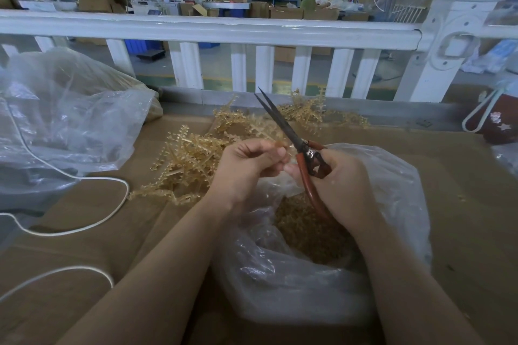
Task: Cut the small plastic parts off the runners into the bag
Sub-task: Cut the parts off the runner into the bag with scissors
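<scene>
Two hands, left hand (246, 165) and right hand (344, 185). One pair of scissors (291, 134). Two clear plastic bags: open bag (308, 288) under scissors, big bag (70, 120) left of scissors. Runners (190, 159) beyond scissors piled, uncountable. One white cord (84, 228).

The brown bench (462, 204) holds a pile of yellow runners (196, 159) in the middle. A clear bag (280, 288) of small cut parts sits near the front. A bigger clear bag (70, 120) and a white cord (84, 227) lie on the left.

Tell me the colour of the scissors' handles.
Reddish-brown handles on the dark-bladed metal scissors, head view.
</scene>
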`<state>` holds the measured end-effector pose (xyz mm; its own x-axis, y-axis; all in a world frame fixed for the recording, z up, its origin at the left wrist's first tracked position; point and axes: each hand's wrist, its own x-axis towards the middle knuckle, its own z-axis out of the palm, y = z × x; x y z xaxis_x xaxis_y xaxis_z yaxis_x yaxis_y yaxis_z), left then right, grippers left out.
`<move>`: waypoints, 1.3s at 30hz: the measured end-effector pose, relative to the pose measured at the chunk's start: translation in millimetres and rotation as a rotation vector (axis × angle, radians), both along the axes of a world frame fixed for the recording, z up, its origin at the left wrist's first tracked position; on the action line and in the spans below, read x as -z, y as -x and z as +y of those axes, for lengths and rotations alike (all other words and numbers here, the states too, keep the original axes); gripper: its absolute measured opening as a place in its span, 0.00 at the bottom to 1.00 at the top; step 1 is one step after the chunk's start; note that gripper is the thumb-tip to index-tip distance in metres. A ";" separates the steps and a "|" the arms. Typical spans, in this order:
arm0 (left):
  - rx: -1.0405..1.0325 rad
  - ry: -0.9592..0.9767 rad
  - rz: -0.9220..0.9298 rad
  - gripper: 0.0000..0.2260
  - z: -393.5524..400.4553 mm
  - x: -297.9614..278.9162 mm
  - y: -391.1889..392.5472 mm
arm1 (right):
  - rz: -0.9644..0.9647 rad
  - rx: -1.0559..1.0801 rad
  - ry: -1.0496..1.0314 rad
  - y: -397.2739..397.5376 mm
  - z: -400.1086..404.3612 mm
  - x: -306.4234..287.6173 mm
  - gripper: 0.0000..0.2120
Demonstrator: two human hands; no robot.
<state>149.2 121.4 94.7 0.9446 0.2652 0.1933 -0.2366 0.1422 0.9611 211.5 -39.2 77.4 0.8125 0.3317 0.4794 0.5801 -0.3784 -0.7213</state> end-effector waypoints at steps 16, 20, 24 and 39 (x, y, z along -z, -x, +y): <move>-0.006 0.045 0.073 0.02 -6.3 0.0 -1.1 | 0.143 0.088 -0.049 -11.3 1.5 3.5 0.11; -0.035 0.041 0.066 0.06 -6.7 0.3 -0.6 | 0.140 0.134 -0.053 -9.0 1.4 1.5 0.09; -0.101 0.073 0.030 0.08 -5.5 -1.3 -1.3 | 0.124 0.178 -0.089 -4.4 1.5 -1.2 0.07; -0.163 0.074 -0.115 0.09 3.5 -0.1 -3.4 | -0.074 0.156 0.270 1.7 -2.7 -2.6 0.30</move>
<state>152.6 124.9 94.8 0.8610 0.4302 0.2713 -0.3695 0.1625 0.9149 209.8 -41.9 80.0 0.8295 0.3296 0.4508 0.5475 -0.6388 -0.5405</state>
